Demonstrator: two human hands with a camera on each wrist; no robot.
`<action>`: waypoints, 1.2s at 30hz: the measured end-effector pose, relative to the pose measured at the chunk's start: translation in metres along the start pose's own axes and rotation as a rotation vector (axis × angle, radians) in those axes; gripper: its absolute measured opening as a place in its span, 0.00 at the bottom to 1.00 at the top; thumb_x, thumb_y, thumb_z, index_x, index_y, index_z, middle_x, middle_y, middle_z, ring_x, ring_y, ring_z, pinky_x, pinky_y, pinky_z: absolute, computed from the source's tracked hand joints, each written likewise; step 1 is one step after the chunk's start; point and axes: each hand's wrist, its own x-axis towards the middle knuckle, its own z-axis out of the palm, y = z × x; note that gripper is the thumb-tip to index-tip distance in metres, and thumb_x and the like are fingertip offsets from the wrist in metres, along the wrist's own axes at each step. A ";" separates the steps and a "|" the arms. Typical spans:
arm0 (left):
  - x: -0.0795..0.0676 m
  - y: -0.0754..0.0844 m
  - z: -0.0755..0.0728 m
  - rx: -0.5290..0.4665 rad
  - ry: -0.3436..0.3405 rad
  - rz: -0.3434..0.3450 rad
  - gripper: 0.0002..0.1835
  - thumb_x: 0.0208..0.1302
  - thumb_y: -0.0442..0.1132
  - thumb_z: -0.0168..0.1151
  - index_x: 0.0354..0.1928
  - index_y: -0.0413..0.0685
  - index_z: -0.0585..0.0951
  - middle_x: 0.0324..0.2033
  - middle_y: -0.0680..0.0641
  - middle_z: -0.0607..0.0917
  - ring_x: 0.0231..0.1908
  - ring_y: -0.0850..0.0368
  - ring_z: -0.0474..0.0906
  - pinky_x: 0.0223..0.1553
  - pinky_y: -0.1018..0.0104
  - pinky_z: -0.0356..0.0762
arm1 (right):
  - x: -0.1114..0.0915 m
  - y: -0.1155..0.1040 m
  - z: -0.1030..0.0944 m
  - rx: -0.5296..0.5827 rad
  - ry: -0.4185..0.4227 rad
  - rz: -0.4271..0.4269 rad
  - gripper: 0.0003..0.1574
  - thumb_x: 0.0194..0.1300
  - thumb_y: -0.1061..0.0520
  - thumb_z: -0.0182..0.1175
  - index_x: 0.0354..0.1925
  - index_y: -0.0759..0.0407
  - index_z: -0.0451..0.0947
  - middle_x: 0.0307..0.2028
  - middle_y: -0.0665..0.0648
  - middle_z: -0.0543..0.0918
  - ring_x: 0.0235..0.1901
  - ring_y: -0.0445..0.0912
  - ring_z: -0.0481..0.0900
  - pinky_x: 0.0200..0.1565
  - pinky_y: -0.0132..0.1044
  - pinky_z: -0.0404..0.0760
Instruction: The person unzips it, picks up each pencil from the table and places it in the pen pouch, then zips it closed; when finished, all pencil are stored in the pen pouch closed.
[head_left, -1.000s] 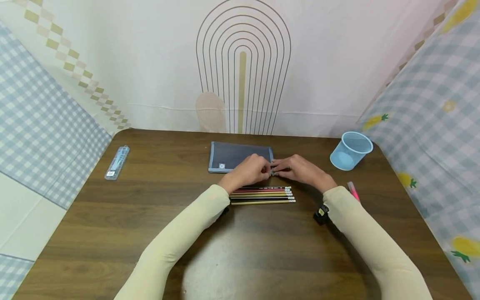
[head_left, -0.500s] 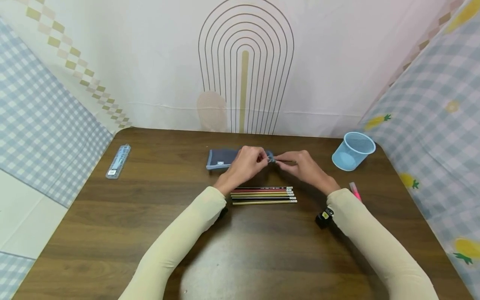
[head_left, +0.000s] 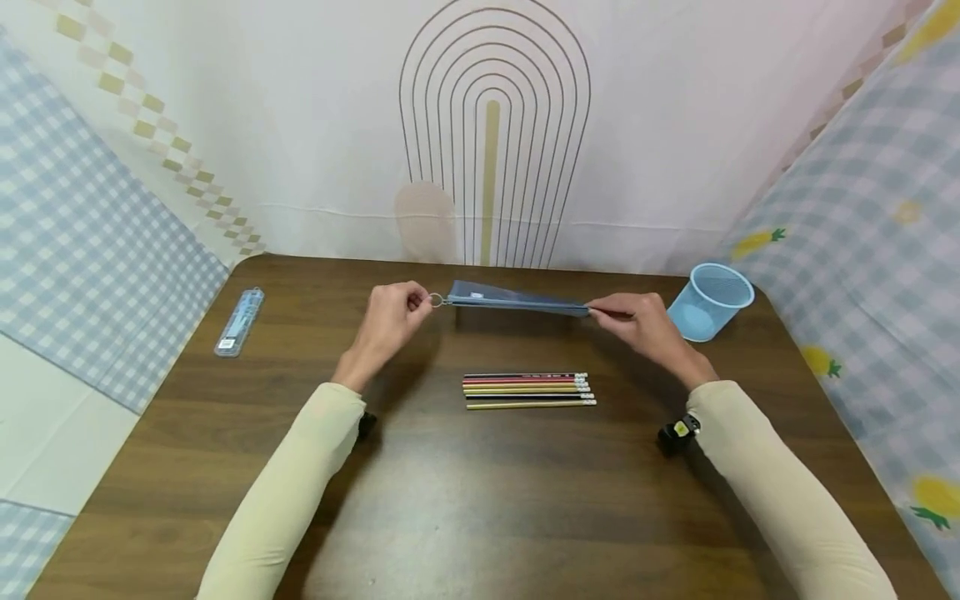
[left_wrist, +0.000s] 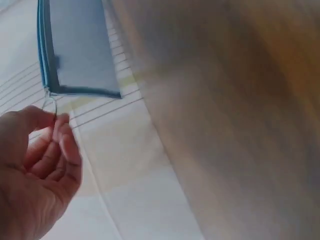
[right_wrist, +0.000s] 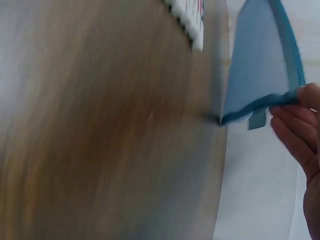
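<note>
A blue see-through zip pouch [head_left: 517, 299] is stretched between my two hands above the far part of the table, its zipper edge towards me. My left hand [head_left: 395, 319] pinches a metal ring [left_wrist: 50, 105] that hangs from the zipper's end, between thumb and index finger. At the other end, my right hand [head_left: 637, 323] pinches the pouch's top corner between thumb and fingers. A small blue tab [right_wrist: 257, 120] sticks out from the pouch's side near the right fingers. Below the pouch lie several pencils [head_left: 525, 390] in a row, eraser ends to the right.
A light blue mesh cup [head_left: 693, 317] stands at the back right, just beyond my right hand. To the far left lies a slim clear-and-blue pack [head_left: 240, 322]. The wooden table [head_left: 480, 500] ends at a patterned cloth [head_left: 315, 167] behind.
The pouch has been lifted off the table. My hands, close together before at its right end, have moved apart, the left one leftward with the ring. The pink marker is now behind the right arm.
</note>
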 end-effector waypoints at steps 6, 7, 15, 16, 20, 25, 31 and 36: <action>-0.003 -0.007 -0.011 0.001 -0.021 -0.050 0.07 0.61 0.33 0.59 0.28 0.42 0.83 0.24 0.46 0.86 0.26 0.56 0.79 0.31 0.65 0.77 | 0.008 -0.002 0.003 0.005 -0.015 0.002 0.12 0.60 0.67 0.70 0.44 0.61 0.89 0.38 0.59 0.91 0.37 0.50 0.90 0.42 0.11 0.74; -0.004 -0.007 -0.012 -0.002 -0.016 -0.058 0.07 0.61 0.34 0.60 0.27 0.42 0.84 0.23 0.47 0.86 0.26 0.56 0.80 0.31 0.65 0.77 | 0.008 -0.003 0.004 0.006 -0.012 0.002 0.12 0.60 0.67 0.70 0.44 0.62 0.89 0.38 0.59 0.91 0.36 0.50 0.90 0.41 0.11 0.74; -0.009 -0.003 -0.008 -0.020 -0.115 0.136 0.04 0.64 0.35 0.69 0.34 0.41 0.85 0.31 0.45 0.87 0.34 0.53 0.83 0.38 0.62 0.84 | 0.010 -0.006 0.010 -0.009 0.002 0.007 0.13 0.59 0.66 0.71 0.44 0.62 0.89 0.38 0.59 0.91 0.37 0.50 0.90 0.42 0.10 0.72; -0.010 -0.003 -0.006 -0.009 -0.127 0.185 0.05 0.64 0.36 0.70 0.35 0.41 0.86 0.32 0.45 0.86 0.34 0.53 0.82 0.38 0.62 0.83 | 0.010 -0.006 0.011 -0.008 0.000 0.012 0.13 0.59 0.66 0.71 0.44 0.62 0.89 0.38 0.59 0.91 0.37 0.49 0.90 0.42 0.10 0.72; -0.008 -0.001 0.001 0.058 -0.132 0.345 0.07 0.65 0.39 0.69 0.36 0.42 0.87 0.33 0.47 0.86 0.37 0.53 0.80 0.40 0.63 0.82 | 0.009 -0.008 0.014 -0.011 -0.018 0.022 0.13 0.58 0.66 0.72 0.44 0.62 0.89 0.38 0.59 0.91 0.37 0.48 0.89 0.42 0.12 0.74; -0.002 0.002 0.001 0.133 -0.144 0.377 0.07 0.65 0.37 0.69 0.41 0.40 0.86 0.38 0.46 0.85 0.41 0.52 0.78 0.44 0.62 0.81 | 0.008 -0.010 0.016 -0.011 -0.036 0.023 0.14 0.57 0.67 0.72 0.44 0.61 0.89 0.38 0.58 0.91 0.37 0.47 0.89 0.42 0.14 0.75; 0.006 0.007 0.000 0.180 -0.195 0.378 0.08 0.64 0.38 0.70 0.42 0.42 0.87 0.40 0.46 0.84 0.44 0.51 0.77 0.44 0.61 0.82 | 0.012 -0.011 0.018 0.016 -0.052 0.011 0.14 0.58 0.67 0.71 0.44 0.60 0.89 0.39 0.57 0.91 0.38 0.46 0.89 0.42 0.15 0.76; 0.008 0.008 0.003 0.174 -0.197 0.384 0.06 0.66 0.34 0.66 0.41 0.40 0.88 0.38 0.45 0.86 0.42 0.50 0.80 0.45 0.60 0.82 | 0.016 -0.013 0.019 0.039 -0.143 0.045 0.13 0.61 0.66 0.69 0.46 0.61 0.88 0.41 0.57 0.91 0.41 0.48 0.89 0.42 0.37 0.87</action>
